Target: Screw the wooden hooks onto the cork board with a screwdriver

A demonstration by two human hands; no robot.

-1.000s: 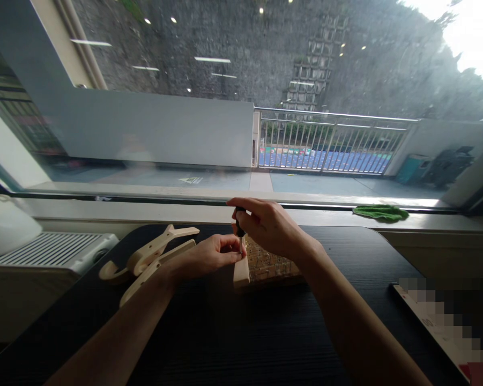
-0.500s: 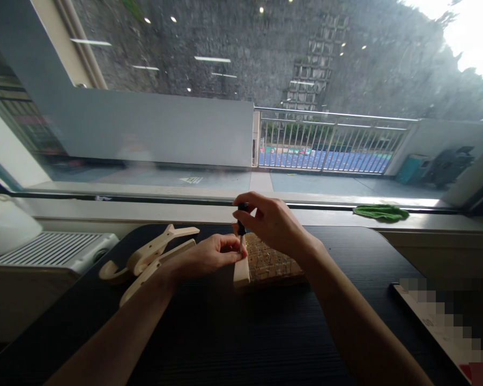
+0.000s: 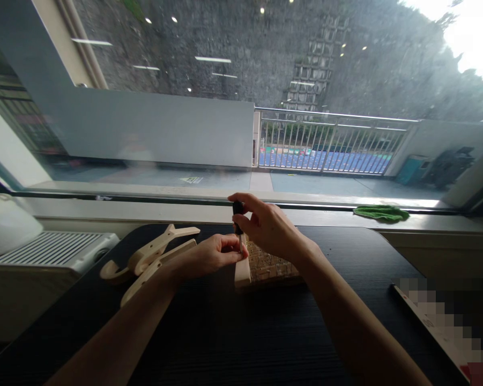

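As the right hand grips the black handle of a screwdriver between thumb and fingers, the left hand brings its fingertips together at the foot of the near-upright shaft; whether they pinch the shaft or something small cannot be told. Directly under those fingertips lies a pale wooden strip, along the near-left edge of a brown, rough-textured block partly hidden by the right hand. A tilted shaft or uneven push could let the tip skid into the left fingers or score the wood; a loose hold could shift the strip. Pale wooden pieces lie left of the left hand, one partly behind its forearm, crowding that side. Beyond the right hand, a green cloth rests on the sill, out of the way.
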